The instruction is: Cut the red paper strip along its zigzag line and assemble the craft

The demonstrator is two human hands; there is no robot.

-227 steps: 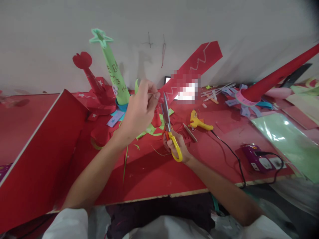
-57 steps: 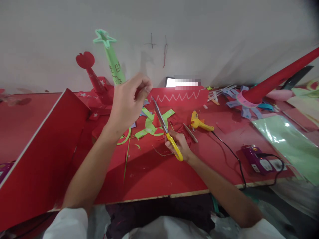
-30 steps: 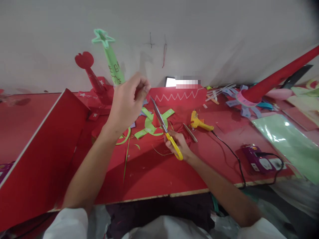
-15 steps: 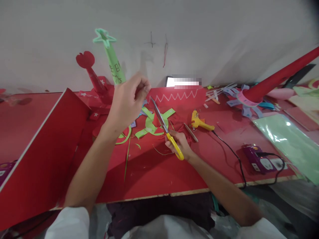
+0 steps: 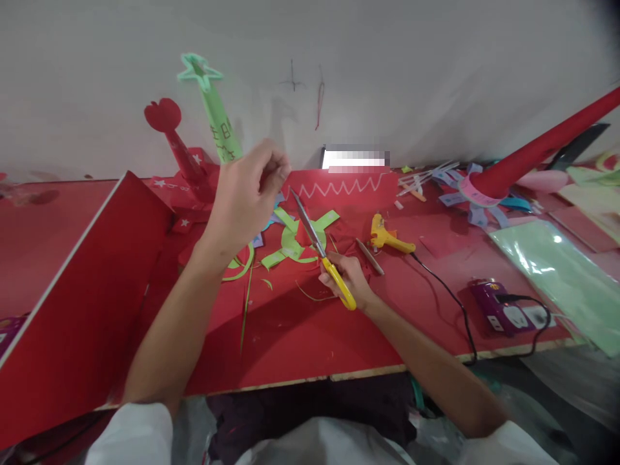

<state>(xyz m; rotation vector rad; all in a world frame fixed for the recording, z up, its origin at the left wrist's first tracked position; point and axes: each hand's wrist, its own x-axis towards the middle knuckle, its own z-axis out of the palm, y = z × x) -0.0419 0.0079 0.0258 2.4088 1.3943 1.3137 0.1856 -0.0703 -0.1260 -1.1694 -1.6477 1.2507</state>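
My left hand [image 5: 254,184] is raised, thumb and fingers pinched at the left end of a red paper strip [image 5: 343,187] with a white zigzag line drawn along it. My right hand [image 5: 346,274] grips scissors [image 5: 314,236] with yellow handles; the blades look nearly closed, and their tip points up at the strip's left end, just below my left fingers. Whether the blades touch the paper I cannot tell. Beneath the scissors lies a light green paper piece [image 5: 289,245] with several tabs, among red scraps.
A yellow glue gun [image 5: 390,237] lies right, its cord running to a purple power strip [image 5: 504,307]. Behind my left arm rise a green paper cone [image 5: 217,119] and a red paper figure [image 5: 181,152]. A red board [image 5: 92,290] leans at left; a red cone [image 5: 542,152] is at right.
Both hands, the scissors and the strip keep almost the same pose. The whole view has shifted very slightly.
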